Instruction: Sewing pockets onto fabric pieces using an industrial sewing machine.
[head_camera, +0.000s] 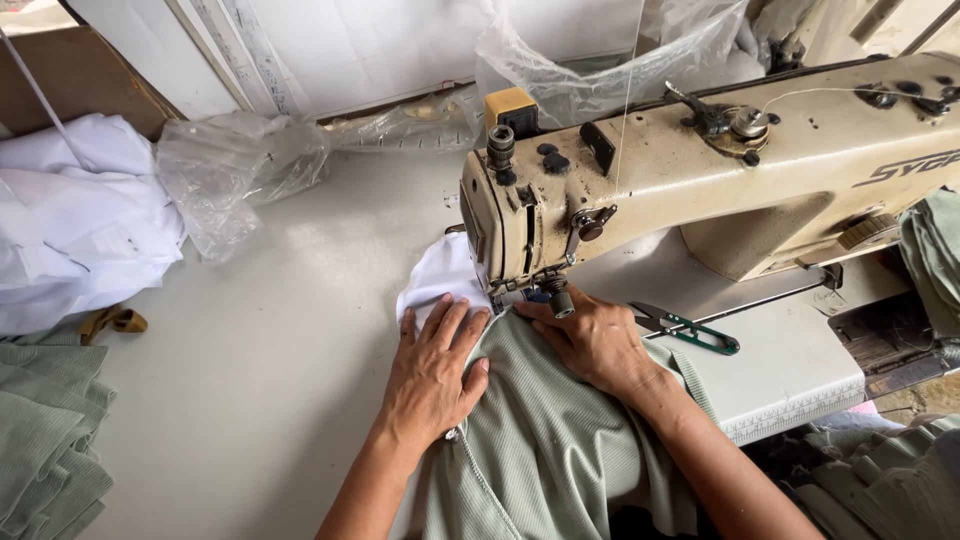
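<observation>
At the centre of the frame the left hand (432, 372) lies flat, fingers spread, pressing down on the green ribbed cloth (545, 440) where it meets a piece of white cloth (440, 272); it grips nothing, only holds the layers down. The right hand (592, 340) rests just beside it, palm down on the same green cloth, fingers pointed toward the needle area under the head of the cream sewing machine (700, 170); it too is open and flat, pinching nothing that can be seen. The green cloth runs from the needle down to the bottom edge of the frame. Green-handled snips (690, 328) lie on the machine bed just right of the right hand. White garments (75, 215) sit at upper left, with folded green cloth (45, 440) at lower left.
</observation>
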